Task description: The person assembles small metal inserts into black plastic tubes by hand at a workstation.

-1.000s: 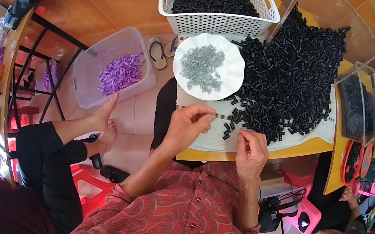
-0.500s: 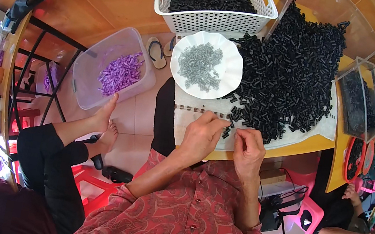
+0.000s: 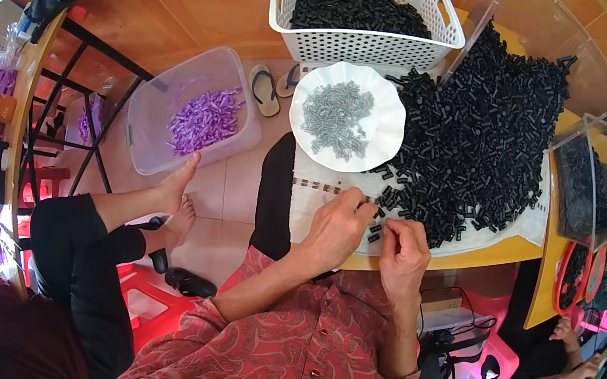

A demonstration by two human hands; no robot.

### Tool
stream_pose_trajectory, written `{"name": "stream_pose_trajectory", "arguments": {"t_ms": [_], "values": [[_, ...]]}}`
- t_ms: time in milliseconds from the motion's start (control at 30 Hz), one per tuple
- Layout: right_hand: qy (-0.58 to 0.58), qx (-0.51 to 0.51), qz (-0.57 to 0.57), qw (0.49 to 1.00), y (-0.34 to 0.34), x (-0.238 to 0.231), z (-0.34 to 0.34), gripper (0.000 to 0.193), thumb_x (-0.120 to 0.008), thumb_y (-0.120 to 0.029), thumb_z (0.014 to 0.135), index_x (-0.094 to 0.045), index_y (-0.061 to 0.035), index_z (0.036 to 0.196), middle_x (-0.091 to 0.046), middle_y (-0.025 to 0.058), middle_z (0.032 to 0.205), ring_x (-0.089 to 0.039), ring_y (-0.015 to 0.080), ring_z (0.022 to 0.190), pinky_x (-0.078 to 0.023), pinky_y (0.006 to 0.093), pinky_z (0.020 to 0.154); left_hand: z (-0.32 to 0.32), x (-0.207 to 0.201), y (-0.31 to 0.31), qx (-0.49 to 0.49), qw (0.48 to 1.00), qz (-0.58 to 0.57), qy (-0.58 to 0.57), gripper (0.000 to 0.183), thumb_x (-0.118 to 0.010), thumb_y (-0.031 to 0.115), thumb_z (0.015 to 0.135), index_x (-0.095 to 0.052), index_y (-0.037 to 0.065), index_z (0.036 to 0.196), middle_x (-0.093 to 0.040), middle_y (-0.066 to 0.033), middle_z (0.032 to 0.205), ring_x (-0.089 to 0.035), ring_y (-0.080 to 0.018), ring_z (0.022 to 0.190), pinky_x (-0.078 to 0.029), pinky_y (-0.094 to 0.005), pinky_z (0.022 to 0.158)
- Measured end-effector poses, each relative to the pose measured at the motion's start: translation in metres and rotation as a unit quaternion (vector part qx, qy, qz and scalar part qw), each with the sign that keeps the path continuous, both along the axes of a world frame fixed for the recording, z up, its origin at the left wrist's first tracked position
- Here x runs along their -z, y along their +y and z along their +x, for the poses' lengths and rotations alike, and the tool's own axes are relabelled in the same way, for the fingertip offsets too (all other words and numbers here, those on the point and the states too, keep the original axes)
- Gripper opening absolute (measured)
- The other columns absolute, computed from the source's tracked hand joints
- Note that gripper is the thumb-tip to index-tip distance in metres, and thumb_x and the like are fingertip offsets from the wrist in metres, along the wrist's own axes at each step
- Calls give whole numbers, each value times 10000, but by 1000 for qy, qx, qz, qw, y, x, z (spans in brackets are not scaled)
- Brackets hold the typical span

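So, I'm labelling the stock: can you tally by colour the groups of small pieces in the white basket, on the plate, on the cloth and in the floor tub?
Black: 2, black pile in the white basket, black heap on the cloth
Clear: 1, clear pieces on the plate
Purple: 1, purple pieces in the floor tub
Total: 4 groups

From my remote seat I see the table (image 3: pixel 498 252) brightly lit and fairly sharp; white glare (blown out) fills the far left, while fisheye distortion bends the dark-rimmed edges.

Head-worn wide fisheye view, facing down from above, hands (image 3: pixel 337 229) and table (image 3: pixel 498 252) close below
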State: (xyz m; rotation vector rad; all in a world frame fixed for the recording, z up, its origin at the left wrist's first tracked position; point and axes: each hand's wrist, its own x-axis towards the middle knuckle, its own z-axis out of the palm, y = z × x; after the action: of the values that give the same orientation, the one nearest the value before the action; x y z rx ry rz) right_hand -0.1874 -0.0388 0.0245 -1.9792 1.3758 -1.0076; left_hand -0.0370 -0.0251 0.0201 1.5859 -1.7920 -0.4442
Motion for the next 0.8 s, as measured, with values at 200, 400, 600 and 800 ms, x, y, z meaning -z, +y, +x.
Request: {"name": "stream_pose_trajectory", "arguments": {"t_ms": [200, 400, 600, 800], "values": [[-14, -7, -8, 1000, -3, -5, 5, 157, -635, 88, 790, -640, 7, 924, -614, 129, 853, -609, 233, 685, -488, 300, 589, 10, 8, -1, -37, 981, 10, 192, 140, -661, -9, 792, -620, -8, 925, -616, -110, 821, -638, -251, 701, -526, -324, 609], [-40, -32, -36, 998, -22, -17, 30, 229, -652, 93, 737, -649, -15, 939, -597, 112, 872, -595, 275, 750, -489, 349, 639, 25, 11, 11, -84, 821, 139, 547, 116, -619, -8, 879, -617, -23, 994, -660, -54, 866, -650, -105, 759, -555, -243, 675], [160, -71, -132, 976, -46, -23, 54, 386, -682, -18, 731, -634, -85, 1108, -525, 124, 1149, -496, 308, 1008, -385, 416, 820, 37, 10, 16, -101, 809, 122, 565, 145, -625, -3, 874, -632, -22, 1018, -654, -41, 871, -642, -96, 772, -551, -240, 701], [224, -59, -159, 960, -56, -14, 65, 357, -675, -27, 742, -646, -87, 1093, -529, 131, 1166, -487, 319, 1036, -380, 432, 828, 44, 12, 17, -96, 779, 106, 611, 166, -611, -29, 872, -632, -26, 1037, -651, -50, 899, -647, -115, 818, -557, -253, 744]]}}
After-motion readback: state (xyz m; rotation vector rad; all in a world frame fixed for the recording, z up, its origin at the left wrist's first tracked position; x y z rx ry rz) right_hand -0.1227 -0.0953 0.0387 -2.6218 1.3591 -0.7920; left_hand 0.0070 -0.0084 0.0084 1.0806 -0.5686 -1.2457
